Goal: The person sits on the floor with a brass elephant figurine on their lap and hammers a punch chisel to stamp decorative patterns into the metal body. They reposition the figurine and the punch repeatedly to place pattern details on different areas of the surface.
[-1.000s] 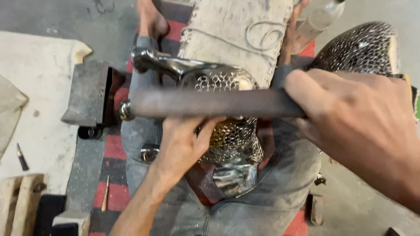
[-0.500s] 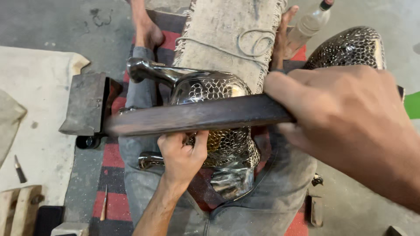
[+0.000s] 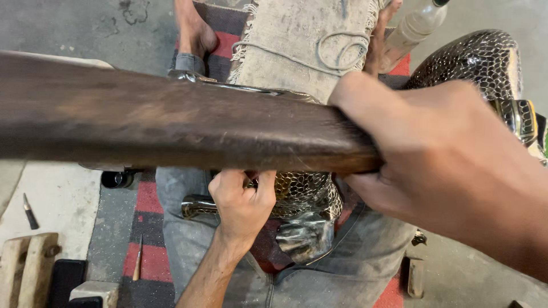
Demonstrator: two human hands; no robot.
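Note:
My right hand [image 3: 451, 165] grips one end of a long dark wooden bar [image 3: 171, 122], raised close to the camera and stretching across the view to the left. Below it, my left hand [image 3: 242, 199] holds a shiny hammered metal vessel [image 3: 305, 197] with a scale pattern, resting on my lap. The bar hides the vessel's upper part and most of its curved spout or handle [image 3: 197, 206].
A second scale-patterned metal piece [image 3: 474, 60] lies at the upper right. A fringed cloth with a cord loop [image 3: 308, 40] lies ahead between my bare feet. A plastic bottle [image 3: 414, 25], a small chisel [image 3: 28, 211], a thin tool [image 3: 137, 259] and wooden blocks [image 3: 25, 265] lie around.
The wooden bar has risen toward the camera and now fills the upper view. My left hand keeps its hold on the vessel.

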